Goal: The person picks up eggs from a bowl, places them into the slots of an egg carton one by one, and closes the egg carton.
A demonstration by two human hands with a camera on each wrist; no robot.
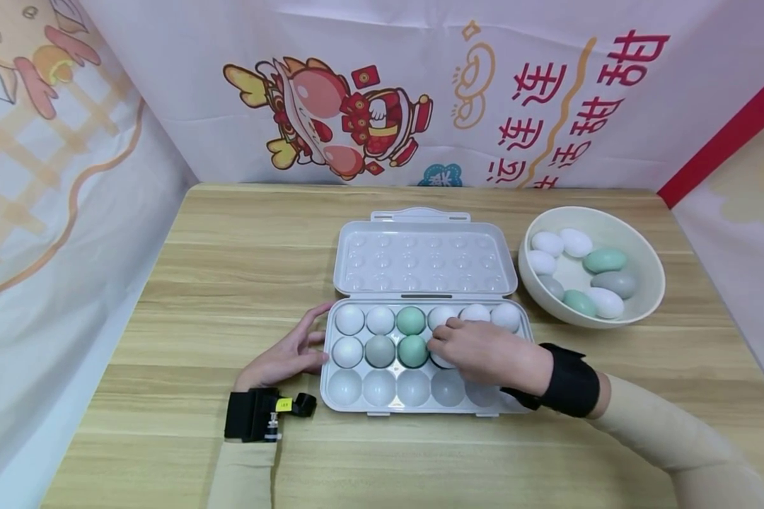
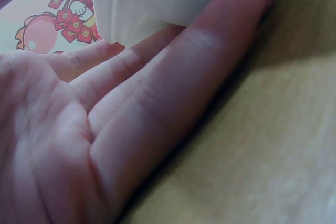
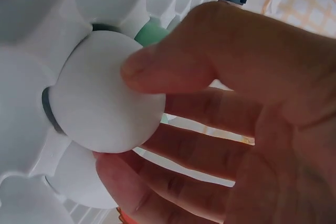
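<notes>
A light grey egg tray (image 1: 356, 408) lies on the table with its lid (image 1: 425, 256) folded back. White, grey and green eggs sit in its back and middle rows; the front-row cups that show hold none. My right hand (image 1: 493, 352) reaches over the middle row. Its thumb and fingers grip a white egg (image 3: 105, 95), seated in a cup beside the green egg (image 1: 412, 351). Another white egg (image 3: 81, 174) lies just behind the gripped one. At the tray's left end my left hand (image 1: 286, 357) touches the side wall, its fingers (image 2: 152, 98) extended along it.
A cream bowl (image 1: 651, 290) with several white, green and grey eggs stands at the right, close to the tray. Wooden tabletop (image 1: 242, 247) extends left of the tray. A printed cloth (image 1: 184, 85) hangs behind the table's back edge.
</notes>
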